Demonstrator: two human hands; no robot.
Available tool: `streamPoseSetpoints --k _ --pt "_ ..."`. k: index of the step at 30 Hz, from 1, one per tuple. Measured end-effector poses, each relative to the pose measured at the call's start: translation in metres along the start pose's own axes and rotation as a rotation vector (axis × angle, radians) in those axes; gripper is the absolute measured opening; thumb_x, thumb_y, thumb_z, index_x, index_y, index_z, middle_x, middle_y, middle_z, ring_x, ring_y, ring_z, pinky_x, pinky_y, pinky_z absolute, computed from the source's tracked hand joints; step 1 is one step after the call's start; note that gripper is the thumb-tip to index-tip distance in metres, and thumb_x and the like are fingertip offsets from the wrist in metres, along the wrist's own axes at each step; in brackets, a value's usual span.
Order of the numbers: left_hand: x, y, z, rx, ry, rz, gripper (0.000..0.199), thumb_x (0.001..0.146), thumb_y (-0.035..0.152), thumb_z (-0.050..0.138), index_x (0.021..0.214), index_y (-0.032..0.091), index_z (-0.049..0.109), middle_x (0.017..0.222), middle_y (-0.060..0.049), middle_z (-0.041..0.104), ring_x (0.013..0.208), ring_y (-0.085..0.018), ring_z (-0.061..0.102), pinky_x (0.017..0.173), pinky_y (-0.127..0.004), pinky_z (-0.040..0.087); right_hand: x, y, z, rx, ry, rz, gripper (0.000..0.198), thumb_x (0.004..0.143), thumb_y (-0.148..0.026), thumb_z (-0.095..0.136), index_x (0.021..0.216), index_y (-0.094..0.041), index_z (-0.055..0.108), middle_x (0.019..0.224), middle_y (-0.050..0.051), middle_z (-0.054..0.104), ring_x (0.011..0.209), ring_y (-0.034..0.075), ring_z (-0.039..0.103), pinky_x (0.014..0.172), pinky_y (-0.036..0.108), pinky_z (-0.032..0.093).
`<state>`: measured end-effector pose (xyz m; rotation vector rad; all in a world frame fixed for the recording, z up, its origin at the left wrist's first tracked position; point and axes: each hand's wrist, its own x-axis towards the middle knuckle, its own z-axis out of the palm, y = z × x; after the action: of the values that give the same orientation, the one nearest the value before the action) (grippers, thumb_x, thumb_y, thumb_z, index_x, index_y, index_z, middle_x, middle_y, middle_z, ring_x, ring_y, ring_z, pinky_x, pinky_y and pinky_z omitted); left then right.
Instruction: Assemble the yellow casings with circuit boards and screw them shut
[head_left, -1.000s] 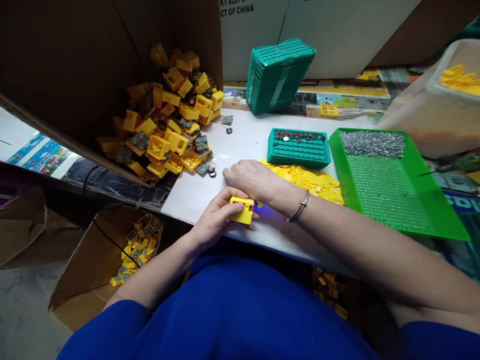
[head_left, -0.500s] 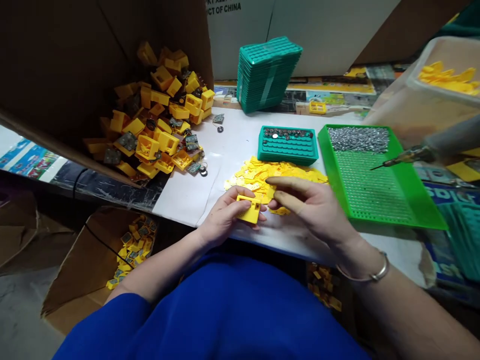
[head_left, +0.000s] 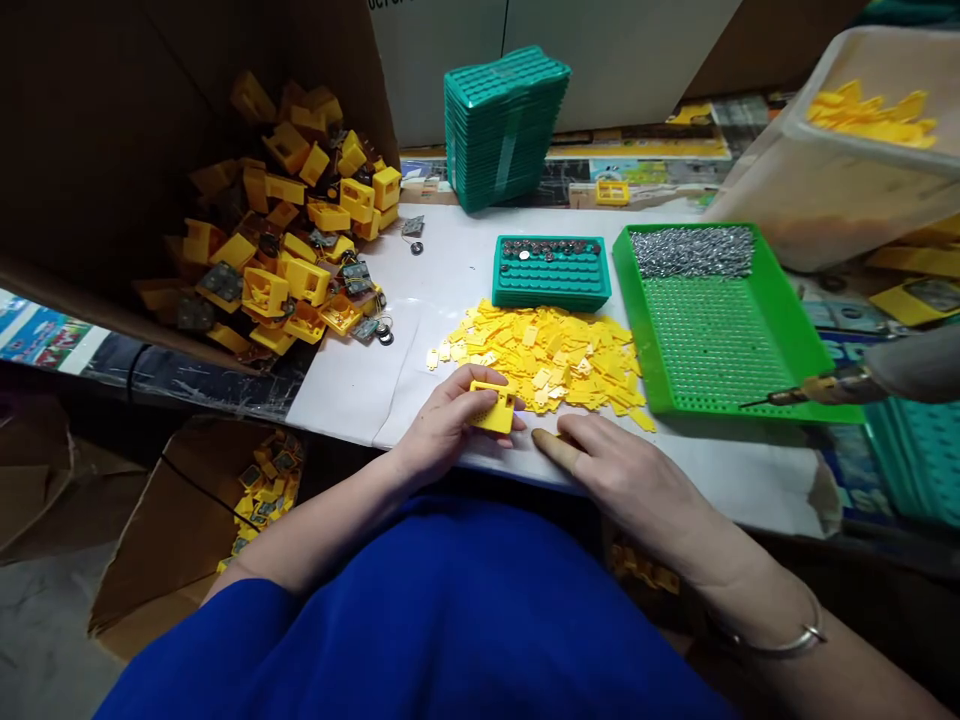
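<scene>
In my left hand is a small yellow plastic housing with cut-out openings, gripped between thumb and fingers just above the near table edge. My right hand is to the right of it, palm down and low over the white table edge. Its visible fingers point left and stand slightly apart, and nothing shows between them; its other fingers are hidden. Beyond both hands lies a pile of flat yellow plastic pieces on the white sheet.
A green tray holds metal screws. Left of it is a teal tray of small dark round parts. An electric screwdriver hangs over the green tray. A carton holds yellow housings. Stacked teal trays stand behind.
My right hand has moved down and toward me, away from the yellow pieces. My left hand keeps its hold on the housing. The screwdriver hangs lower, and the view has shifted slightly.
</scene>
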<state>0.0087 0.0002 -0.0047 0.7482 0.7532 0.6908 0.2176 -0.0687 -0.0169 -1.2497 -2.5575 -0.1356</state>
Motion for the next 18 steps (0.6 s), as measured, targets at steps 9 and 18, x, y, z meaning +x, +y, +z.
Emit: streamPoseSetpoints --k 9,18 --pt "-0.001 -0.002 0.004 -0.003 -0.046 -0.018 0.030 0.076 0.033 0.070 0.097 0.017 0.054 0.083 -0.005 0.072 0.073 -0.021 0.072 0.059 -0.027 0.054 0.002 0.004 -0.006 0.381 0.272 0.271 0.013 0.097 -0.016 0.051 0.098 -0.021 0.063 0.093 0.006 0.070 0.082 0.017 0.070 0.073 0.029 0.058" --pt "-0.005 -0.002 0.010 0.030 -0.095 -0.002 0.028 0.078 0.036 0.071 0.095 0.018 0.057 0.076 0.001 0.065 0.066 -0.014 0.064 0.057 -0.026 0.056 0.025 -0.005 -0.013 0.431 0.406 0.161 0.009 0.093 -0.015 0.061 0.099 -0.020 0.065 0.088 0.005 0.072 0.078 0.014 0.070 0.070 0.025 0.058"
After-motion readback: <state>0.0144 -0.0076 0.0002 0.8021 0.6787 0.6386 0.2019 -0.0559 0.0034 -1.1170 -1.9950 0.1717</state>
